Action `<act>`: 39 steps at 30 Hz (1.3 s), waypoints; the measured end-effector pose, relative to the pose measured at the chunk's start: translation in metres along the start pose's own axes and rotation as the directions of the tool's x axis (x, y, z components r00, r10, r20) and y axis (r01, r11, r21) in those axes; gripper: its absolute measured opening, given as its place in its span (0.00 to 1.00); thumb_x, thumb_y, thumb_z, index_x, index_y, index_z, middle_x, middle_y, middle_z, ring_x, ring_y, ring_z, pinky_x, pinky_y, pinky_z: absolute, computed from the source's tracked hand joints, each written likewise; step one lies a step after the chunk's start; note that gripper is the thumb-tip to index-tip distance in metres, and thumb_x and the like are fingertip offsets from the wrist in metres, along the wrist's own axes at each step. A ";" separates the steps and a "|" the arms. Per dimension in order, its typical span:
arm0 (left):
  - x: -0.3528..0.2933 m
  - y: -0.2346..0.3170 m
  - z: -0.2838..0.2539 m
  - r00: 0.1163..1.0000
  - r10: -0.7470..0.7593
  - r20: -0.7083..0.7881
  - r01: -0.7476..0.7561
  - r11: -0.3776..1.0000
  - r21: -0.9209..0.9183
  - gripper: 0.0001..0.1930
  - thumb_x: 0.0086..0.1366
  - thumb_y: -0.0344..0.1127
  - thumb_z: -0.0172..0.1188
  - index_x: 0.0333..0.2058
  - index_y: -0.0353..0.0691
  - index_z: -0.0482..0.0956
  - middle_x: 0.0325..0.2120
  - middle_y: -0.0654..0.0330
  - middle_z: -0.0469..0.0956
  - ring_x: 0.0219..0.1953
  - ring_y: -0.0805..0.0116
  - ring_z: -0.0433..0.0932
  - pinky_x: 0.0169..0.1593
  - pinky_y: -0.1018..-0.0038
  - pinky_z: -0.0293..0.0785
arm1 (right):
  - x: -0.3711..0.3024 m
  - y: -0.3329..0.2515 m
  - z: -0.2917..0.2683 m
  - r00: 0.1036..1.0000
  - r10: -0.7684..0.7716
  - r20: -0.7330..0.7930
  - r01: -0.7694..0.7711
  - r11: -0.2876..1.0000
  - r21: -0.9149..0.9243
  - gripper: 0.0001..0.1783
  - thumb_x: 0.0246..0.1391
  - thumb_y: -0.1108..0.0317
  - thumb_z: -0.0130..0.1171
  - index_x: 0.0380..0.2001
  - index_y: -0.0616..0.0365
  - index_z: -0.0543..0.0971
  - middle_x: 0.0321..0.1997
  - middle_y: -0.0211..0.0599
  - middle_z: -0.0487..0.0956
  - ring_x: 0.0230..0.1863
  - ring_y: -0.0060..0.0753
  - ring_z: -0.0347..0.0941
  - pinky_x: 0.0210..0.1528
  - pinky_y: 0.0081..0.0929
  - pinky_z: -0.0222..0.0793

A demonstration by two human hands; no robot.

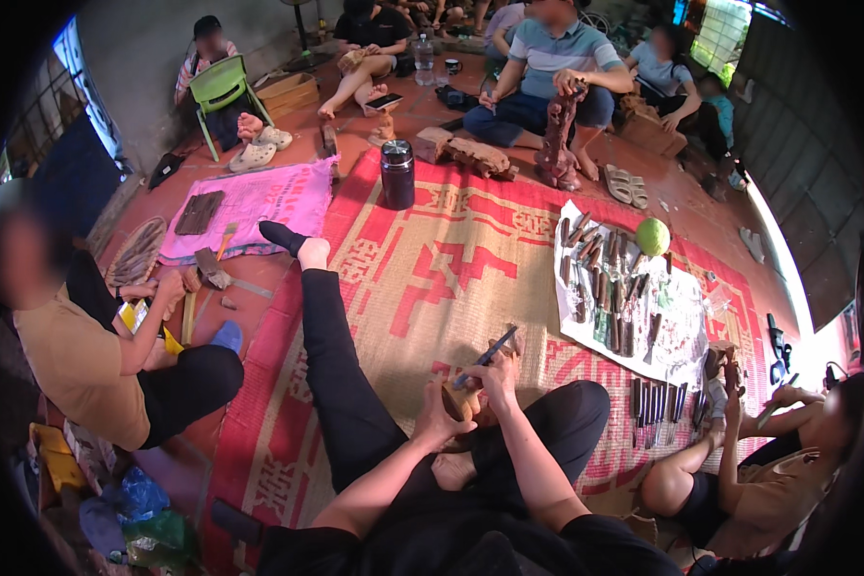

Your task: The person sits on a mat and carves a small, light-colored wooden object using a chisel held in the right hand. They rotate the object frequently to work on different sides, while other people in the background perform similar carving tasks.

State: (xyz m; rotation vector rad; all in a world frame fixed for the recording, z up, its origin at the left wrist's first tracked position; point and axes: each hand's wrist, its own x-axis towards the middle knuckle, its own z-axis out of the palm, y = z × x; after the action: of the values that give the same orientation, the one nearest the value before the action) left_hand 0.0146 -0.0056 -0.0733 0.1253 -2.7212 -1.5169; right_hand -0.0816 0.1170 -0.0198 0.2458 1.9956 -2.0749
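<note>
Between our dark-trousered legs (341, 365), our left hand (437, 419) curls its fingers around a pale wooden piece (460, 401), while our right hand (500, 379) has its fingers closed on a slim dark tool (499, 344); we cannot quite tell whether it touches the wood. To our right, dark-handled tools (597, 286) lie on a white sheet (680, 326) over the patterned mat (504, 259).

Light wooden piece (459, 403) in the left grip (436, 422), slim dark tool (500, 345) in the right grip (499, 380), patterned mat (509, 269) beneath both.
</note>
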 end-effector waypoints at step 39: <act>0.010 0.003 -0.012 0.996 -0.059 0.060 0.065 0.992 -0.105 0.57 0.37 0.46 0.76 0.61 0.40 0.47 0.56 0.42 0.55 0.60 0.44 0.57 0.62 0.58 0.59 | 0.005 0.014 -0.008 0.994 0.086 0.063 -0.096 0.981 0.170 0.13 0.42 0.83 0.60 0.33 0.63 0.70 0.24 0.37 0.76 0.16 0.26 0.71 0.18 0.19 0.68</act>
State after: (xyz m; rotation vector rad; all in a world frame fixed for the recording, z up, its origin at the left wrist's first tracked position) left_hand 0.0051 -0.0149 -0.0647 0.1688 -2.6953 -1.7052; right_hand -0.0823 0.1242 -0.0346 0.3028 1.7409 -2.1736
